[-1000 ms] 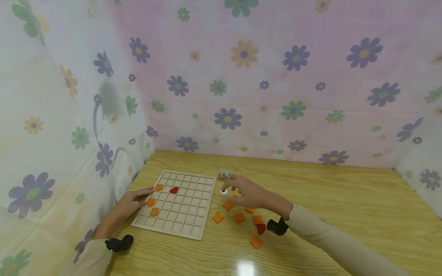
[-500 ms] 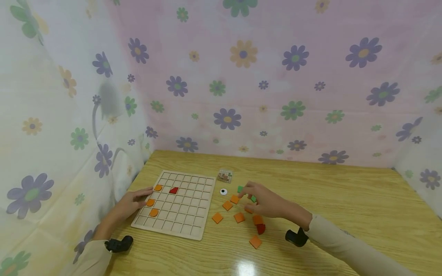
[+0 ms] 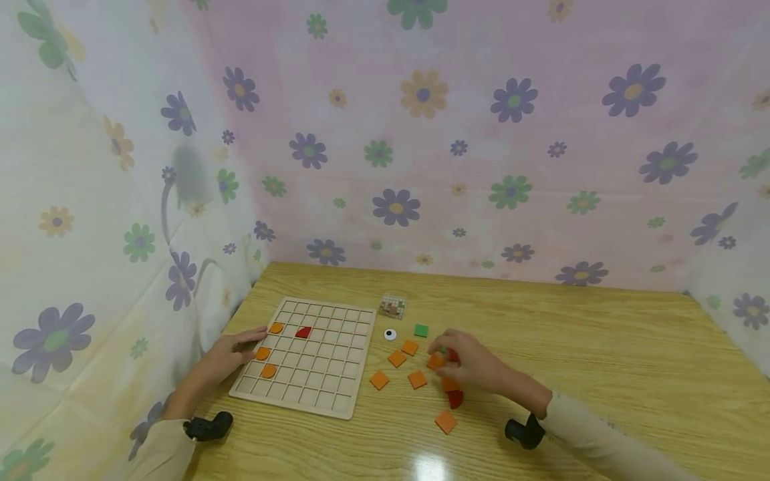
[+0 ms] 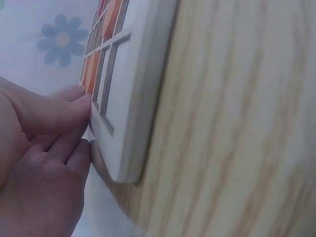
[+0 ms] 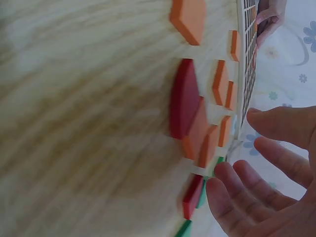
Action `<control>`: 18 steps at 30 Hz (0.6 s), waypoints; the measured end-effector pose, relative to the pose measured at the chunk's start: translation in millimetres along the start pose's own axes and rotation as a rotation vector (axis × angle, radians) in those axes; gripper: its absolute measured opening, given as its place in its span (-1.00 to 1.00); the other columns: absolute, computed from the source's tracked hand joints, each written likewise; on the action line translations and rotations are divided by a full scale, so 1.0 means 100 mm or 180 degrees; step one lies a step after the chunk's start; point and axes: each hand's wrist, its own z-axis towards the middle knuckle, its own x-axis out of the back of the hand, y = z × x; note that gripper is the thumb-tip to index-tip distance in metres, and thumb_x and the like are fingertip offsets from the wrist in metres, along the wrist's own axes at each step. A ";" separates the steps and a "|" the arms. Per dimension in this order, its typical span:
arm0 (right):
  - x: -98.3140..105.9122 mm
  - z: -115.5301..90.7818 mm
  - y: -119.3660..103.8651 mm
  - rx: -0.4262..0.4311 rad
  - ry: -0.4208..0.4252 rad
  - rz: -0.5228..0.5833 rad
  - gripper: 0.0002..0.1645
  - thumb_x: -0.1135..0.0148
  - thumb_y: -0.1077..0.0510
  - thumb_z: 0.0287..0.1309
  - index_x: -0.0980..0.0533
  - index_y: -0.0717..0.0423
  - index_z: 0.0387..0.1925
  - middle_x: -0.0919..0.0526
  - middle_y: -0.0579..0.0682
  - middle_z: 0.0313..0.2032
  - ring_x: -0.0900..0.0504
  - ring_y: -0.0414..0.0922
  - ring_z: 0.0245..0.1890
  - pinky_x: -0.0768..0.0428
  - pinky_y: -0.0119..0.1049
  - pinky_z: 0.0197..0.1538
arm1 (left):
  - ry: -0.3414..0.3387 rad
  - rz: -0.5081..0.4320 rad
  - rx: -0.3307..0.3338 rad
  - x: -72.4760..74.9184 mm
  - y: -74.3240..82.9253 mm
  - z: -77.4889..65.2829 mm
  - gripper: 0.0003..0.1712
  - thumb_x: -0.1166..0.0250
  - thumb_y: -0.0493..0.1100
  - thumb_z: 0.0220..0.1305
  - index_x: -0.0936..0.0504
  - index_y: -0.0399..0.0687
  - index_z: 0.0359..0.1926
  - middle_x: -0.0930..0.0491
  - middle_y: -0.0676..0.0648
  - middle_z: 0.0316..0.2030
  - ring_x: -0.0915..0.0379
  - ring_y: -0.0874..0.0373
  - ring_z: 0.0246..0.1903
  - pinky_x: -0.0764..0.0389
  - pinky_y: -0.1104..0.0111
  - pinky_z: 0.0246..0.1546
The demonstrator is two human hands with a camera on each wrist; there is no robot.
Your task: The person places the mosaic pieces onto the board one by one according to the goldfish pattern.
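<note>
My left hand (image 3: 224, 357) is at the left edge of the gridded wooden board (image 3: 325, 347), thumb and fingers touching the rim, as the left wrist view (image 4: 49, 133) also has it. Orange rounded pieces (image 3: 269, 371) and one red piece (image 3: 303, 332) lie in its cells. Over the loose tiles hovers my right hand (image 3: 475, 366), its fingers spread and loosely bent. Beneath its fingertips in the head view are an orange square tile (image 3: 436, 361) and a partly covered red piece (image 3: 454, 355). The right wrist view shows nothing between these fingers (image 5: 281, 160).
Several orange square tiles (image 3: 417, 380) lie scattered right of the board. A green square tile (image 3: 421, 331), a white eye disc (image 3: 390, 335) and a small pattern card (image 3: 394, 306) lie farther back. A red rounded piece (image 3: 455, 399) is near the right hand. Floral cloth (image 3: 457, 167) surrounds the table.
My right hand has moved from beside the eye disc to the right and nearer, past the green tile, over the orange and red pieces. The left hand stays in place.
</note>
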 end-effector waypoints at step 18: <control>-0.23 -0.01 0.10 -0.0366 0.0558 -0.0038 -0.77 -0.43 0.35 -0.09 -0.61 0.25 -0.31 -0.52 -0.01 -0.39 -0.43 -0.26 -0.53 -0.48 -0.42 -0.47 | -0.0030 -0.0208 0.0069 0.00 0.01 0.00 -0.50 -0.15 -0.41 0.25 -0.41 -0.37 0.23 -0.26 -0.27 0.31 0.03 -0.28 0.34 -0.15 0.76 -0.03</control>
